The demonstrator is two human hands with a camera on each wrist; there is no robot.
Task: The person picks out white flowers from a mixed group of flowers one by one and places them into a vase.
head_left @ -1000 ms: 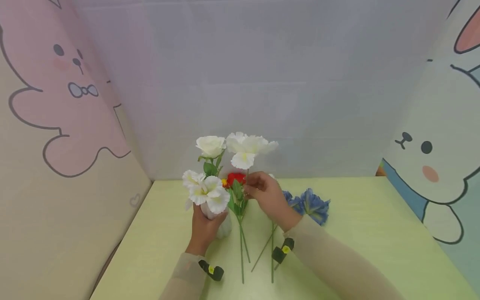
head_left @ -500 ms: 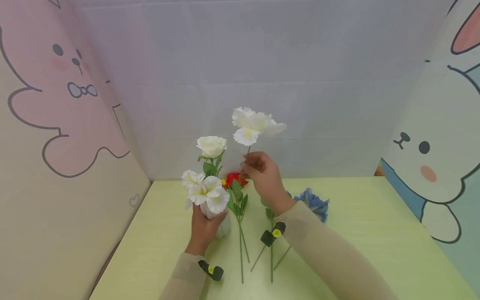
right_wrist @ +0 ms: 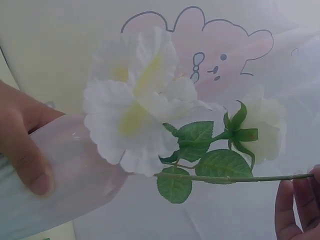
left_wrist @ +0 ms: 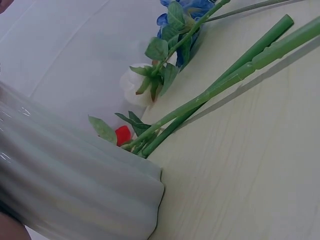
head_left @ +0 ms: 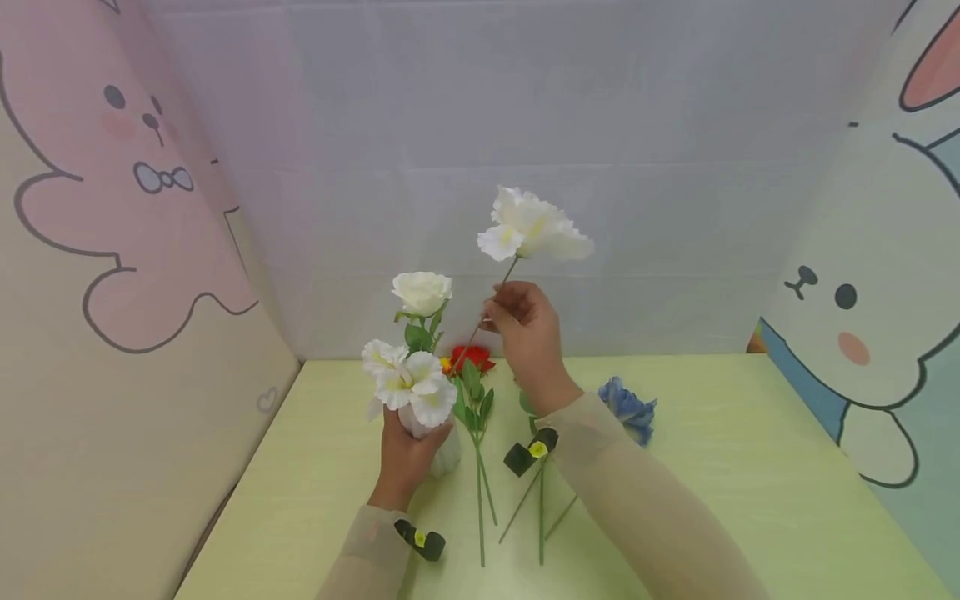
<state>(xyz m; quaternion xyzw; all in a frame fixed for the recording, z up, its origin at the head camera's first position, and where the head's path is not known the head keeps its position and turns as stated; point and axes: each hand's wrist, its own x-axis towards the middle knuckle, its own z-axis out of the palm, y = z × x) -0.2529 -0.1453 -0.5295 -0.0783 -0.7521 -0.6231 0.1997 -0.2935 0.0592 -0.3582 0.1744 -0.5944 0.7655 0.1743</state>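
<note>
My left hand [head_left: 405, 460] grips a white ribbed vase [left_wrist: 85, 175] around its upper part. Above its mouth stand a white rose [head_left: 422, 292] with green leaves and a ruffled white iris [head_left: 408, 383]. To the right, my right hand [head_left: 534, 346] pinches the thin stem [right_wrist: 240, 178] of another white iris [head_left: 531, 225]. That bloom is raised high and leans right. Its stem slopes down left toward the vase mouth; in the right wrist view the lower end passes beside the leaves, and whether it sits inside the vase is hidden.
Red flowers [head_left: 471, 360] with green stems lie right of the vase on the pale yellow-green table [head_left: 750, 483]. Farther right lie a blue flower [head_left: 628, 410] and several stems, partly under my right sleeve. A white rose [left_wrist: 137, 86] lies there too. Cartoon-printed walls enclose the table.
My right hand has risen, lifting the white iris, which tilts further right, so more of its stem shows. My left hand and the vase stay in place.
</note>
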